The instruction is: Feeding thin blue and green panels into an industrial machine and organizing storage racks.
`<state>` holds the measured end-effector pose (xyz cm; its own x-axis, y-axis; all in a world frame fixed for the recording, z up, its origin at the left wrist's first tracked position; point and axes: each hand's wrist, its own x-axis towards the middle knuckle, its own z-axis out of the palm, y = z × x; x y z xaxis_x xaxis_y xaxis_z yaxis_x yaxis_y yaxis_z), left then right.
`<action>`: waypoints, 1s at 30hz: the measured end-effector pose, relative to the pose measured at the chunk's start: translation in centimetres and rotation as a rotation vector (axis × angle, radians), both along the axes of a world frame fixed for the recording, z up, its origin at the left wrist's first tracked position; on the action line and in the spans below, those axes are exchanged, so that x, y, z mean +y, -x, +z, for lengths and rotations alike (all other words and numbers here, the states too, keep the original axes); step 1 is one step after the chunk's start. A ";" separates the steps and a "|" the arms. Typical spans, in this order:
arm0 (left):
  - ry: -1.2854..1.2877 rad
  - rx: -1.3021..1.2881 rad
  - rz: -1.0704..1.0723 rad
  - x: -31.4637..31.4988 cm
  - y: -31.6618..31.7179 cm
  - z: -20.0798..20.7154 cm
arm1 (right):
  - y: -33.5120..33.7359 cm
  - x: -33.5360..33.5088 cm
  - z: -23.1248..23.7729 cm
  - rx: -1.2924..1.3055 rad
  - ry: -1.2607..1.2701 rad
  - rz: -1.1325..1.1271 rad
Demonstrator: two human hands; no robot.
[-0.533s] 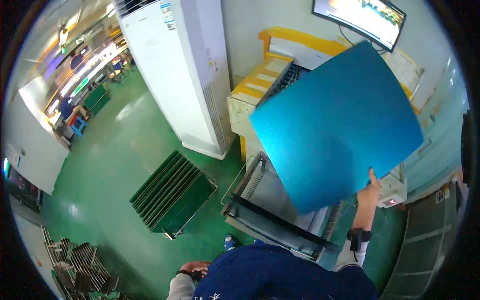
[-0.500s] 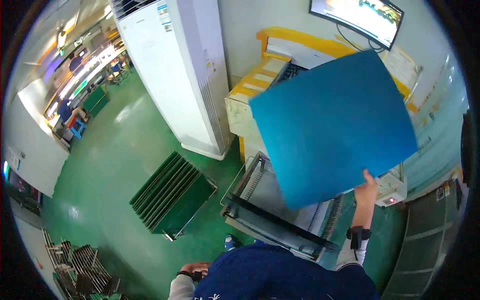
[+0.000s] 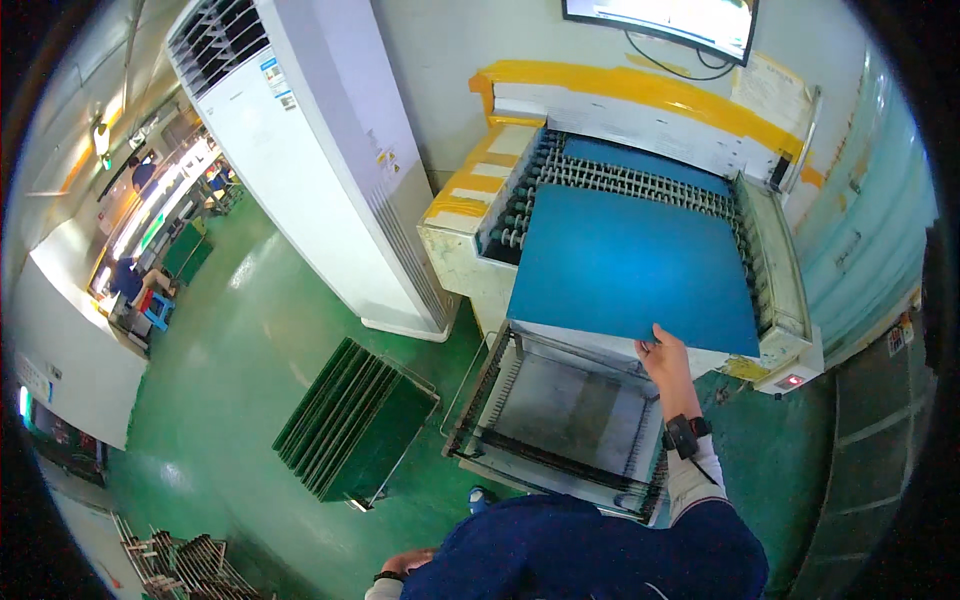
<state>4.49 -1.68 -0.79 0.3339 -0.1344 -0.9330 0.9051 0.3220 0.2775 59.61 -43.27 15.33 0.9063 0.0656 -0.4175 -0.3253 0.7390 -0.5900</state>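
A flat blue panel (image 3: 630, 265) lies on the roller conveyor (image 3: 650, 197) of a machine, its near edge overhanging the front. My right hand (image 3: 668, 360) pinches that near edge, right of its middle, and wears a dark band at the wrist. Farther in, a second blue sheet (image 3: 640, 160) lies on the rollers under the machine's hood. Just below the panel stands a rack with slotted black sides (image 3: 560, 455). Low at my left side is my left hand (image 3: 408, 562), its fingers mostly hidden by my body; nothing shows in it.
Left of the slotted rack, several green boards (image 3: 345, 420) stand in a wire rack on the floor. A tall white air conditioner (image 3: 330, 180) is behind them. Metal racks (image 3: 185, 555) are at lower left, a screen (image 3: 670, 20) on the wall. People sit far left.
My right hand has brought the blue panel down from a raised, tilted position onto the rollers. The slotted rack beneath has come into view. My left hand stays low at my side.
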 end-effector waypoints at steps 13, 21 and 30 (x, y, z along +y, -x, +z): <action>-0.018 0.017 0.023 -0.1 -1.0 0.2 | -3.4 2.0 2.3 0.025 0.016 0.368; -0.030 0.016 0.040 -0.5 -0.9 0.4 | -4.0 2.4 2.3 -0.056 0.172 0.337; -0.051 -0.055 0.079 -1.2 1.8 0.3 | -1.7 4.5 4.3 -0.265 0.584 0.553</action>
<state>2.71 -2.92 -0.45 0.3928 -0.0583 -0.9178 0.8603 0.3760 0.3443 61.28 -38.75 19.63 0.8800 0.3681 -0.3001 -0.3469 0.0666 -0.9355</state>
